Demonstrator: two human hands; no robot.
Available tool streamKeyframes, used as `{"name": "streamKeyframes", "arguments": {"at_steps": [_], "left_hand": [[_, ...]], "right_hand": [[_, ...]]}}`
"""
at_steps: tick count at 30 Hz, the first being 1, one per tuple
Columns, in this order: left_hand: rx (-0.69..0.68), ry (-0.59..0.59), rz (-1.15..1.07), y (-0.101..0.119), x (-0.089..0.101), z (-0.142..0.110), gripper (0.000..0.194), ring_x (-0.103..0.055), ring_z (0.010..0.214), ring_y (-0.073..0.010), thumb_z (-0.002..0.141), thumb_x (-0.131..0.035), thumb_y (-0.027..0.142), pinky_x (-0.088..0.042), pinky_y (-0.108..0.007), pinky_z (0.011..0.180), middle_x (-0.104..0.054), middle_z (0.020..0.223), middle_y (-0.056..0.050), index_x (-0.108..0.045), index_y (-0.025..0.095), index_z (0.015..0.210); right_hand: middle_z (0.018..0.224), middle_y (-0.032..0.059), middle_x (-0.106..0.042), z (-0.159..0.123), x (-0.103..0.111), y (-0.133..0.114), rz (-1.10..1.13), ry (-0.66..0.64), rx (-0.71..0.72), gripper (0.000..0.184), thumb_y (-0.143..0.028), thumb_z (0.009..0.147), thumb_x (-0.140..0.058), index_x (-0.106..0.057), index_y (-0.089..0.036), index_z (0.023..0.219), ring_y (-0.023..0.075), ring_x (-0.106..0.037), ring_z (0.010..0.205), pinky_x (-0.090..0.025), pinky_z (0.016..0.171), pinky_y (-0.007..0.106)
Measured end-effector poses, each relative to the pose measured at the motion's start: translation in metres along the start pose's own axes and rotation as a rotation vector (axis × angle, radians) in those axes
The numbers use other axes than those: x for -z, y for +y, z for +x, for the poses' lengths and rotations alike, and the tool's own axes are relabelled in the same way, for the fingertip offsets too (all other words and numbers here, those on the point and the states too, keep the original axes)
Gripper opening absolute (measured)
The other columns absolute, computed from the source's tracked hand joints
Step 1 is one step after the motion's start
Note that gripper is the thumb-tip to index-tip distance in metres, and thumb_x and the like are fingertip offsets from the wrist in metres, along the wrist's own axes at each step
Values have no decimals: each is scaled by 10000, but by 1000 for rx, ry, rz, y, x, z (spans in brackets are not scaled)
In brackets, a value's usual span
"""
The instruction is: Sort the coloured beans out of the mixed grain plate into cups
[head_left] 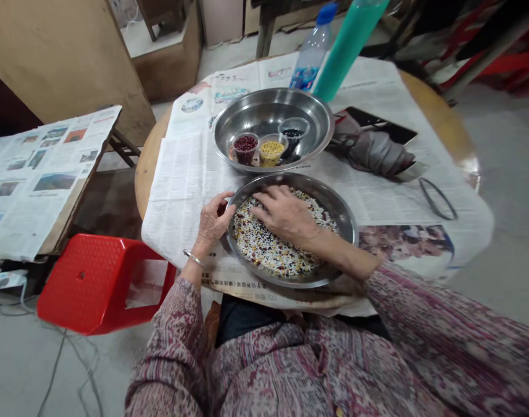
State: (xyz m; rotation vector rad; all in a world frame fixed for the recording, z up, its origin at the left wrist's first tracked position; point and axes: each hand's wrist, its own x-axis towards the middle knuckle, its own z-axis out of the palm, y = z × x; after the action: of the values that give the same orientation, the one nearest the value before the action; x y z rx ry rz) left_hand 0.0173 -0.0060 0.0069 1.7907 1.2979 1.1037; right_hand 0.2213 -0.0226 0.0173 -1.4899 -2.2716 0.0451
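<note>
A wide, shallow metal basin holds a spread layer of white rice grains mixed with red, yellow and black beans. At its left side my left hand grips the rim between thumb and fingers. My right hand reaches over the mix, palm down, fingers apart and touching the grains, slightly blurred. Behind stands a second metal basin. Inside it are three clear plastic cups: one with dark red beans, one with yellow beans and one with black beans.
Newspaper covers the round table. At the back stand a clear bottle with a blue cap and a tall green bottle. A folded grey umbrella lies on the right. A red plastic stool stands on the floor at left.
</note>
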Motion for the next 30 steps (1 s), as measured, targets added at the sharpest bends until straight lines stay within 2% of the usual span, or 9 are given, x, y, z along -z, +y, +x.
{"name": "streamKeyframes", "arguments": {"at_steps": [4,8,11,15,17,19,22,25,30], "left_hand": [[5,-4,10,3,1,1,257,-502,643,-102,891,-619,178,-423,-221,637,-581,711,40,-696,166,1136],[17,-4,3,1,-1,0,260,-475,628,-102,891,-615,183,-409,-220,613,-570,704,41,-695,171,1138],[10,4,-20,0,-2,0,260,-483,642,-107,883,-620,175,-415,-226,615,-571,717,35,-695,173,1132],[2,7,-23,-1,-2,0,258,-488,643,-108,876,-618,160,-417,-233,618,-563,718,36,-697,184,1120],[0,8,-18,0,-1,1,262,-483,639,-107,872,-616,158,-414,-234,616,-558,714,39,-697,184,1121],[1,7,-12,0,-1,0,265,-480,636,-106,873,-617,165,-414,-232,614,-559,712,42,-694,185,1126],[7,2,-8,0,-1,0,264,-485,631,-105,879,-616,180,-417,-229,610,-567,710,43,-691,189,1132],[4,3,-20,0,-1,0,263,-491,630,-104,881,-616,183,-420,-230,609,-578,718,39,-691,184,1134],[3,1,-25,-1,-1,0,249,-498,639,-106,884,-621,178,-422,-230,607,-586,731,35,-695,189,1122]], "right_hand": [[1227,158,-654,-11,5,-23,180,-118,319,336,-403,1003,-527,-677,-166,1188,295,-564,1112,-501,968,465],[1090,103,-677,-41,26,-12,261,-255,509,144,-247,973,-564,-690,-197,1022,235,-591,1020,-515,903,388],[1007,91,-686,-58,36,21,203,-237,462,187,-157,957,-514,-693,-205,942,223,-608,953,-523,854,371],[1053,118,-675,-54,32,62,103,-85,157,247,-197,969,-469,-710,-199,1025,265,-617,1039,-538,908,415],[1107,131,-663,-42,26,65,57,-33,22,265,-257,973,-484,-708,-199,1102,294,-604,1087,-532,945,461],[1129,147,-651,-31,20,54,27,-26,-50,293,-326,977,-509,-695,-190,1158,320,-590,1110,-531,945,495],[1126,152,-643,-25,19,26,97,-110,32,291,-345,976,-541,-682,-170,1160,303,-601,1091,-543,924,456],[1079,123,-655,-38,29,7,228,-243,191,225,-232,984,-499,-683,-177,1101,235,-639,982,-549,849,364],[929,73,-690,-73,53,18,369,-416,238,204,-166,973,-491,-690,-206,951,181,-653,804,-507,725,304]]}}
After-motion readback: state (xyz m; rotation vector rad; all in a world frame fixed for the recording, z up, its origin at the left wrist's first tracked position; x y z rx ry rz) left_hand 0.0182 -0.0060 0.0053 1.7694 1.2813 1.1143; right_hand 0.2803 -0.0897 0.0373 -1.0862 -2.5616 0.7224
